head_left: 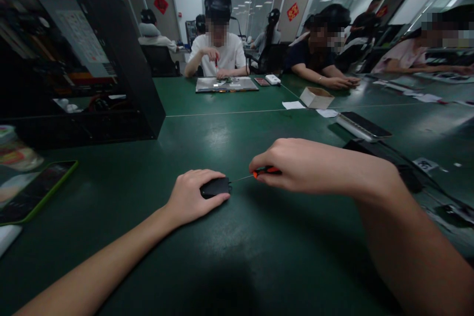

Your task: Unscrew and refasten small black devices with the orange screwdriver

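Note:
My left hand rests on the green tabletop, its thumb and fingers wrapped round a small flat black box. Small prongs or wires stick out of the box's right end; their kind is too small to make out. To the right, my right hand is closed round the orange and black handle of a screwdriver. Its thin shaft points left at that end of the box. Whether the tip touches the box I cannot tell.
A black computer case with an exposed interior stands at the left, near a green-edged phone and a jar. On the right lie another phone, cables and a cardboard box. Across the table a person works on a panel.

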### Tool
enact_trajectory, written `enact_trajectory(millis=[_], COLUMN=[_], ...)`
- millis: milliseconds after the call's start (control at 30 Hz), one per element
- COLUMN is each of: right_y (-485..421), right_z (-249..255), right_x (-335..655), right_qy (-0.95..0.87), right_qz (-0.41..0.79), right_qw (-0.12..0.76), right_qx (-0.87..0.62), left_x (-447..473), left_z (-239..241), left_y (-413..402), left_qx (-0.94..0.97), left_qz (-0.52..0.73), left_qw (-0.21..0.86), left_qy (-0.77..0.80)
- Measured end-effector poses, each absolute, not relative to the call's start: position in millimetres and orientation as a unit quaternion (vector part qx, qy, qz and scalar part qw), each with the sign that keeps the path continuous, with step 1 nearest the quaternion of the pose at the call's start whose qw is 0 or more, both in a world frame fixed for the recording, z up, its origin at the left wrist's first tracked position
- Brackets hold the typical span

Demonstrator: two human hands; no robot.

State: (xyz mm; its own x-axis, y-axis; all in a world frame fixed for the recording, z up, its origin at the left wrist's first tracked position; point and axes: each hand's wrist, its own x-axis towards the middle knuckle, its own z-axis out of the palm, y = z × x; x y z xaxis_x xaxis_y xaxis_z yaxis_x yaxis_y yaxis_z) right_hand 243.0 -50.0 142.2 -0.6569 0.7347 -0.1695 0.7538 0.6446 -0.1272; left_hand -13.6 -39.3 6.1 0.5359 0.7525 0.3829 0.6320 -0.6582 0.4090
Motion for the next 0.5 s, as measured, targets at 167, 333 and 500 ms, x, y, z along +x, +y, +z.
enact_trajectory(millis=[167,333,500], right_y=[-49.1,-48.1,-46.4], right_z=[142.0,141.2,141.2], right_x=[244.7,244.3,245.1], right_qy=[0.910,0.907,0.911], right_qz=[-0.110,-0.110,-0.116], right_qw=[0.055,0.051,0.053], right_qx=[0.396,0.403,0.392], left_x=[-14.1,-14.5,-14.9], left_z=[4.7,5.1,5.6], left_y=[-39.1,-39.2,-38.6], left_qx=[0.870,0.873,0.874], left_qz=[0.274,0.274,0.275], left_qw=[0.103,0.103,0.104], left_qy=[0.396,0.391,0.386])
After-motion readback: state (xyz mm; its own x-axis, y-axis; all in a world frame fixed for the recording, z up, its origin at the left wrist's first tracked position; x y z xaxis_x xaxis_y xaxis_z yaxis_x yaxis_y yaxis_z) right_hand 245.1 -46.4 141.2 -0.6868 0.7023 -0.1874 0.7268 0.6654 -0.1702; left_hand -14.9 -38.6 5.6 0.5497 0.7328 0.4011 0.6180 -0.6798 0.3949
